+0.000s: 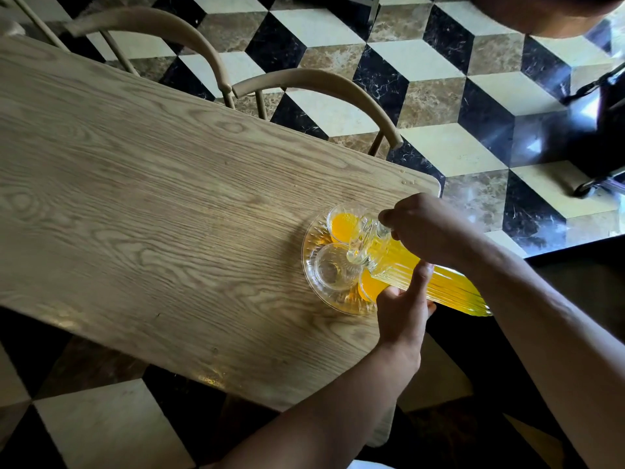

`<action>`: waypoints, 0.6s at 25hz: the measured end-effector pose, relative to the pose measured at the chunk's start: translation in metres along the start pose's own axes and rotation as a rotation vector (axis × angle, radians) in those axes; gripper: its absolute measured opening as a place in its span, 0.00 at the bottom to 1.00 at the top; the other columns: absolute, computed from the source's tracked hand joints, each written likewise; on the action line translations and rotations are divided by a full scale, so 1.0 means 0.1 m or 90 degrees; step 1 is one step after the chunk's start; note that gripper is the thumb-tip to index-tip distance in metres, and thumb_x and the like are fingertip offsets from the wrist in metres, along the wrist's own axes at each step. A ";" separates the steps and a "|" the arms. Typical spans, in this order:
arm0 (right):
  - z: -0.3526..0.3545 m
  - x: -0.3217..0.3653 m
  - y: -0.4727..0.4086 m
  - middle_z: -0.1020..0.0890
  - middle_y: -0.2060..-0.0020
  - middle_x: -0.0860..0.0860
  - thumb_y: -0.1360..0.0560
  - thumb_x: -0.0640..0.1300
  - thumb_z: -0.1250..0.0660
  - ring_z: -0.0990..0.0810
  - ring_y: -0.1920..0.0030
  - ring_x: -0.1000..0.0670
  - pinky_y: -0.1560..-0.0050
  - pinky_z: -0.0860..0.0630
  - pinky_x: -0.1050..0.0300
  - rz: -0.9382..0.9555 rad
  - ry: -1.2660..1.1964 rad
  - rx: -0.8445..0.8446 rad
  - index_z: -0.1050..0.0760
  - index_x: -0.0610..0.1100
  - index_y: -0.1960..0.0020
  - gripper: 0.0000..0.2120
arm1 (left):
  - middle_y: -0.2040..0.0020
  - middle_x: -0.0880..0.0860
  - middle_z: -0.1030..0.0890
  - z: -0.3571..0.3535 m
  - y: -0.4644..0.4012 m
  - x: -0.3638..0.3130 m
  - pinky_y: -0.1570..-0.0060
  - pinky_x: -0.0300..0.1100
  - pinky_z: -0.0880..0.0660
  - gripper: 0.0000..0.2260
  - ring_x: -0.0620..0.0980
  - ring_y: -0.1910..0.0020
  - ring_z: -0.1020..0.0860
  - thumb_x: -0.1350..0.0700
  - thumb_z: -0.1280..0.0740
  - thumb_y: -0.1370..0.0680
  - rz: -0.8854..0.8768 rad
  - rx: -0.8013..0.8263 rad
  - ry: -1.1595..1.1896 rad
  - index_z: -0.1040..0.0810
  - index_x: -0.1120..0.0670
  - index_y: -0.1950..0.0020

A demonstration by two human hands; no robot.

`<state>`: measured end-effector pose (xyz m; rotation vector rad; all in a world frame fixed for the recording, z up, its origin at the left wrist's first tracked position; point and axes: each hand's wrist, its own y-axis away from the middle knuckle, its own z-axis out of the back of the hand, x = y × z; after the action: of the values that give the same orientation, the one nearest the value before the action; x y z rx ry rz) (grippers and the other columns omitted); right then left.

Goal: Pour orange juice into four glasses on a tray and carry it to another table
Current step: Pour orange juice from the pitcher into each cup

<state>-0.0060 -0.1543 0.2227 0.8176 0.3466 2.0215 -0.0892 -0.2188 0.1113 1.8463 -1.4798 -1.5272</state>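
Note:
A round clear glass tray lies near the right end of the wooden table. Glasses stand on it: one with orange juice at the far side, an empty one at the left, another with juice at the near side. A ribbed glass pitcher of orange juice is tilted, its spout over the tray. My right hand grips the pitcher's handle. My left hand supports the pitcher's side from below, thumb against the glass. A fourth glass is hidden behind the pitcher.
Two beige chairs with curved backs stand at the table's far edge. The floor is a black, white and brown cube-pattern tile. A dark wheeled object stands at the right. The table's right edge lies just beyond the tray.

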 end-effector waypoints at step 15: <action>-0.26 -0.09 -0.01 0.16 0.61 0.41 0.22 0.53 0.39 0.18 0.58 0.38 0.54 0.20 0.45 -0.008 0.122 0.021 0.21 0.39 0.60 0.19 | 0.52 0.60 0.22 0.11 0.14 0.15 0.42 0.51 0.15 0.33 0.57 0.48 0.15 0.34 0.26 0.45 0.094 0.010 0.057 0.26 0.57 0.54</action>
<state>-0.0191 -0.1592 0.1992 0.6423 0.4936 2.0925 -0.1068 -0.2331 0.1102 1.7479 -1.5520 -1.3514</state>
